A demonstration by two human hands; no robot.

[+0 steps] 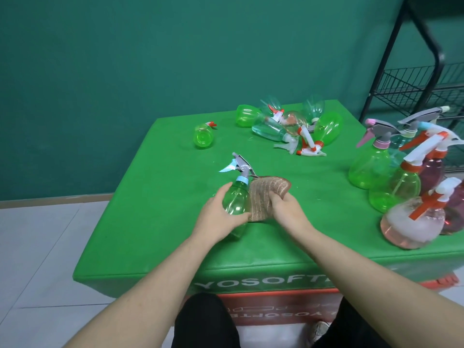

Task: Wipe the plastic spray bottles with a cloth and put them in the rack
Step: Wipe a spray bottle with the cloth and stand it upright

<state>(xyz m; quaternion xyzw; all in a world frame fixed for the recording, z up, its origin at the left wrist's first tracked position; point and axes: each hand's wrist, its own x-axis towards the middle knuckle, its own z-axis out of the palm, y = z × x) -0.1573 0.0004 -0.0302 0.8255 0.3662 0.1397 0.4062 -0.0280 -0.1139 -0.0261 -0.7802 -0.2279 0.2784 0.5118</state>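
Note:
My left hand [216, 217] grips a green spray bottle [236, 199] with a grey trigger and light-blue collar, its nozzle pointing away from me. My right hand [286, 209] holds a brown striped cloth [263, 197] pressed against the bottle's right side. Both are just above the green table [150, 222]. The black wire rack [414, 84] stands at the far right behind the table. A pile of several bottles [288, 124] lies at the back of the table. A single green bottle [203, 135] lies apart to its left.
Several upright bottles, green and pink [406, 192], crowd the table's right edge, close to my right forearm. A green wall is behind the table. Pale floor tiles [37, 247] lie to the left. My dark-trousered legs are at the table's near edge.

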